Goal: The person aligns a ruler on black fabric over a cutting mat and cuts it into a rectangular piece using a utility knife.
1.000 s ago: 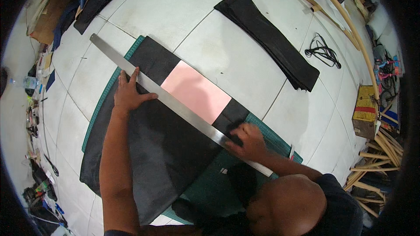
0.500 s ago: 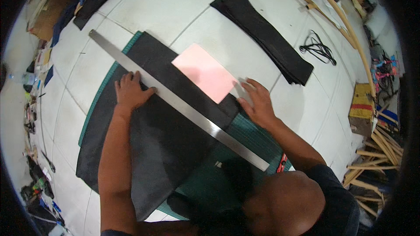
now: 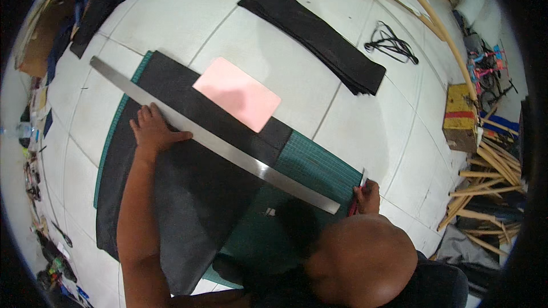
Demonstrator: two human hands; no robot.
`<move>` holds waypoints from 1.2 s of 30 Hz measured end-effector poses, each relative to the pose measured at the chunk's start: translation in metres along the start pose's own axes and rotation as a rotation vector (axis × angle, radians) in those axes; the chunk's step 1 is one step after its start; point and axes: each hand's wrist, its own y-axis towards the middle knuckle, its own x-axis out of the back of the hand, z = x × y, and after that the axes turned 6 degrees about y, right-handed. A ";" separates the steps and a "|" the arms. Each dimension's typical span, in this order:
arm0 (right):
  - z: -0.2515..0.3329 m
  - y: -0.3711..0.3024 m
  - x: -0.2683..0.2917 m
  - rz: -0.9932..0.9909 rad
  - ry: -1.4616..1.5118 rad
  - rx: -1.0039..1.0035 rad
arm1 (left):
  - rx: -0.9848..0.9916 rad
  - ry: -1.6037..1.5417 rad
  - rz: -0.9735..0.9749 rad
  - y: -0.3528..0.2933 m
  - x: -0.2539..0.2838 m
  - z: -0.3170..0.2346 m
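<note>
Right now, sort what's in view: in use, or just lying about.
Seemingly in use:
metal ruler, touched by the left hand
red-handled cutter, in the right hand
black fabric
green mat
pink sheet

Apparently lying about:
black cord
yellow box
tan poles
folded black cloth, possibly related

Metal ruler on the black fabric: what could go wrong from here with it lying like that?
The metal ruler could pivot: the left hand rests at its upper-left half, while its lower-right end lies unheld on the green mat.
The right hand holds a red-handled cutter with its blade showing, so a slip might nick the mat or skin.
The pink card sits loose across the edge of the black fabric and may get knocked.
</note>
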 end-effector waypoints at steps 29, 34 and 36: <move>0.481 0.047 -0.330 0.789 -0.117 0.920 | -0.024 -0.104 -0.003 -0.003 -0.002 0.004; 0.501 0.015 -0.367 0.804 -0.309 0.995 | -0.022 -0.127 -0.020 0.000 -0.013 0.009; 0.501 0.013 -0.376 0.758 -0.249 1.026 | -0.039 -0.123 -0.026 -0.001 -0.012 0.006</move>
